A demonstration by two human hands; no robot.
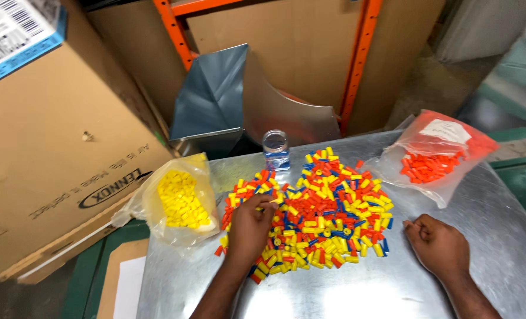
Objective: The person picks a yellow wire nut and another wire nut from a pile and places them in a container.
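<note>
A heap of small yellow, orange and blue plastic caps (319,207) lies spread on a shiny metal tabletop (499,236). My left hand (248,227) rests on the heap's left part, with thumb and fingertips pinched on a yellow cap at its upper edge. My right hand (437,243) lies on the bare metal just right of the heap, fingers curled in; whether anything is inside it is hidden. A clear bag of yellow caps (179,198) sits left of the heap. Another clear bag with orange caps (431,159) lies at the right rear.
A clear plastic water bottle (276,150) stands at the heap's far edge. A large cardboard box (44,130) leans at the left. Bent sheet-metal ducting (245,97) and orange shelf posts (357,59) stand behind the table.
</note>
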